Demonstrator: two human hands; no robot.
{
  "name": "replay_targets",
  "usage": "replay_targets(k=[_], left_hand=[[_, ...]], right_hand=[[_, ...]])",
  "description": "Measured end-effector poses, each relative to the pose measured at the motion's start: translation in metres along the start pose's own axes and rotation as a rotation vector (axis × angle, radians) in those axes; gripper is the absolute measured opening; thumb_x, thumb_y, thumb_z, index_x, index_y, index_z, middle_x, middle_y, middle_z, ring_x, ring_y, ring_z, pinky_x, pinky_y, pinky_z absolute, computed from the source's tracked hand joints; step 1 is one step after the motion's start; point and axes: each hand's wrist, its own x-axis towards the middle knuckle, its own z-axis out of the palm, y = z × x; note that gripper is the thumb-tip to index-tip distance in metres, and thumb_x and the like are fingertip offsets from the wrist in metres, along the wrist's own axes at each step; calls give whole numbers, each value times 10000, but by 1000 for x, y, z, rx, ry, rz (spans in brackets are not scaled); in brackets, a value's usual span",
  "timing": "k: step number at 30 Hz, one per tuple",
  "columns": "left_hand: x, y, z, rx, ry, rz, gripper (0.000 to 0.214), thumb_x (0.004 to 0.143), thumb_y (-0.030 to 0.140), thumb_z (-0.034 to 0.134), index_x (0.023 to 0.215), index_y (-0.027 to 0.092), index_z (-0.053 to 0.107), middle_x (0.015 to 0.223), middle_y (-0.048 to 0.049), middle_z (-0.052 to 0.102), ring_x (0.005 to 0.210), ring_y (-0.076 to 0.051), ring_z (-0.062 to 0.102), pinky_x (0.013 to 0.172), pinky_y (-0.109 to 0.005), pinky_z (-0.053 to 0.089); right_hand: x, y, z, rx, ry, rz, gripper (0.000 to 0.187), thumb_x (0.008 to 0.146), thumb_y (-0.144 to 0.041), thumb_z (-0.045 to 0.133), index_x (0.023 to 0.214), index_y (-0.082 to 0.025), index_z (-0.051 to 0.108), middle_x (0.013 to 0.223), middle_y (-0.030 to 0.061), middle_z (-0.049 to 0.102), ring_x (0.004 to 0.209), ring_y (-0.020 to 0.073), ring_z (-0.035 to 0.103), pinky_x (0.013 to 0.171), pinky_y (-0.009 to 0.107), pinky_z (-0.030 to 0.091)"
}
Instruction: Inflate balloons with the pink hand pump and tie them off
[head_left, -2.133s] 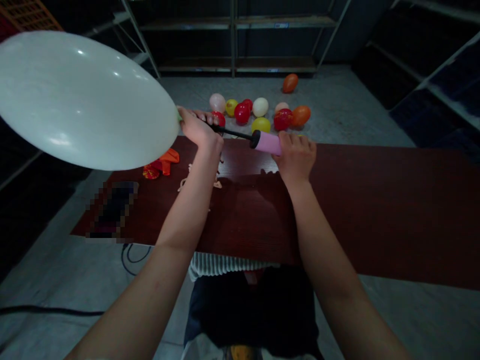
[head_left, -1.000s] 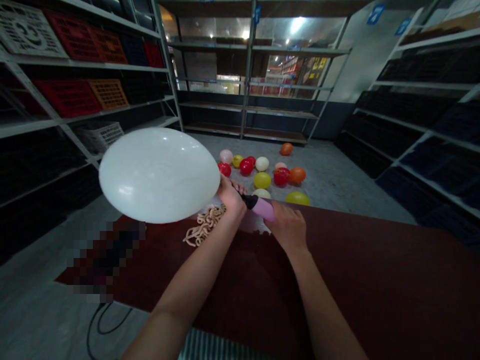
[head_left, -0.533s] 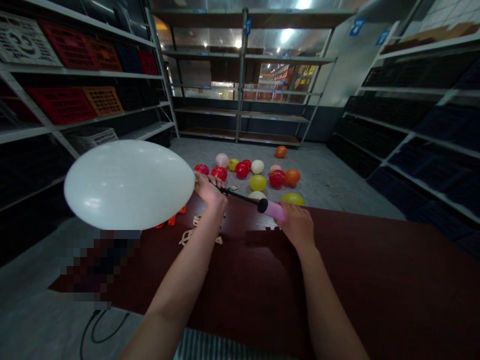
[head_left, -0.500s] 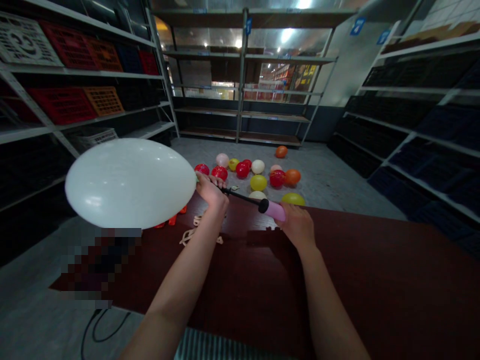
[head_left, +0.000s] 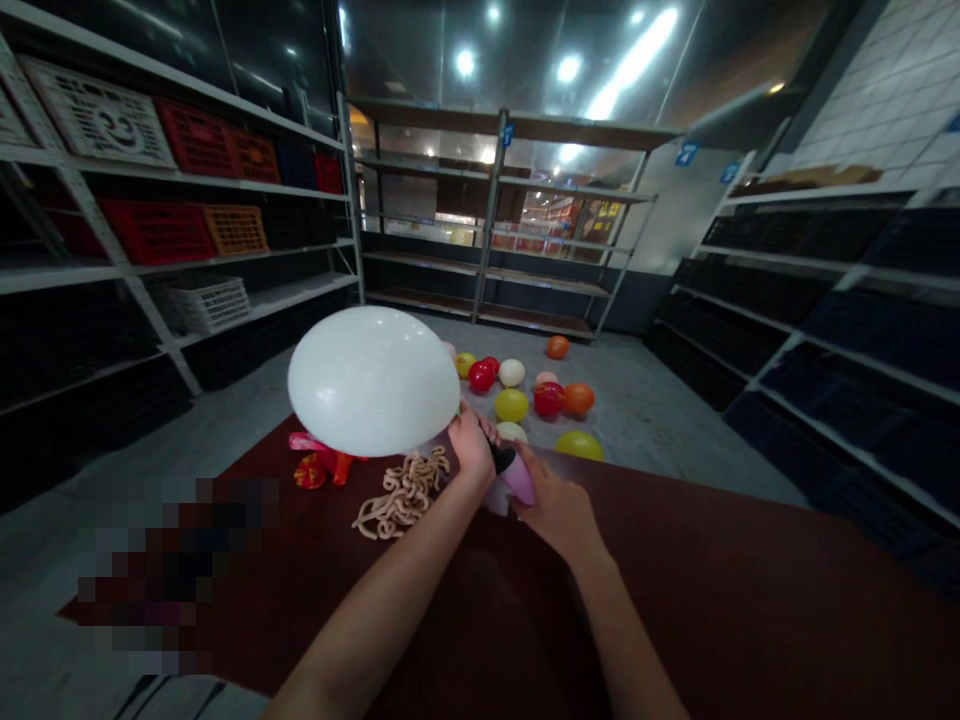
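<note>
A large inflated white balloon [head_left: 375, 380] hangs over the table, its neck at the fingers of my left hand [head_left: 472, 440]. These fingers are closed round the balloon's neck and the nozzle end of a balloon pump, both mostly hidden by them. My right hand [head_left: 559, 505] is wrapped round the pump's body, a pink-purple hand pump [head_left: 517, 478] with a black end cap. The cap sits close against my left hand, and no rod shows between them. Below the balloon lie a tangle of beige uninflated long balloons [head_left: 405, 495] and some red and orange uninflated balloons [head_left: 322, 465].
Past the far edge of the dark red-brown table [head_left: 720, 590], several inflated balloons, among them a yellow balloon [head_left: 511, 405] and an orange balloon [head_left: 578, 399], lie on the grey floor. Metal shelves [head_left: 491, 265] stand behind; crates [head_left: 169, 232] fill shelves at the left.
My right hand has pushed the pump body in toward my left hand, so the black rod no longer shows. The view has tilted up, and balloon and hands sit further right in it.
</note>
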Motion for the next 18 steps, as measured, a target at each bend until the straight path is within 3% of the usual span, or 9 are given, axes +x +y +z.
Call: replay_targets(k=[3,7,10,13,18], left_hand=[[5,-8,-6,246,-37,13,588,934,669,480,589,228,300,426,79,315,348,-75,350,399,-194,338],[11,-13,-14,394,-116,-10,526,934,590,488,582,230,336,442,45,400,387,-104,431,449,-219,387],[20,-12,-20,562,-203,-29,424,954,432,449,589,218,421,492,-14,528,434,-146,521,494,-252,431],[34,-6,-27,794,-260,3,392,948,315,430,581,194,495,574,-77,628,545,-180,619,569,-261,466],[63,21,-43,1266,-251,164,485,1013,235,248,702,155,611,694,-136,680,670,-224,681,615,-288,477]], right_hand=[[5,-13,1,110,13,-24,831,888,-396,636,1613,-330,234,1493,80,571,1079,273,717,819,339,541],[12,-27,0,120,-44,59,768,937,-375,587,1610,-326,221,1432,87,624,1036,268,736,799,334,534],[9,-32,-5,160,-77,119,563,980,-405,520,1511,-266,397,1325,98,687,1048,269,733,783,323,517],[-2,-33,-11,158,-116,165,341,997,-409,479,1270,-232,579,1205,88,731,1017,264,735,748,304,490],[-33,-30,-3,206,-232,163,257,978,-381,497,1148,-243,631,1111,64,752,1016,259,729,752,299,469]])
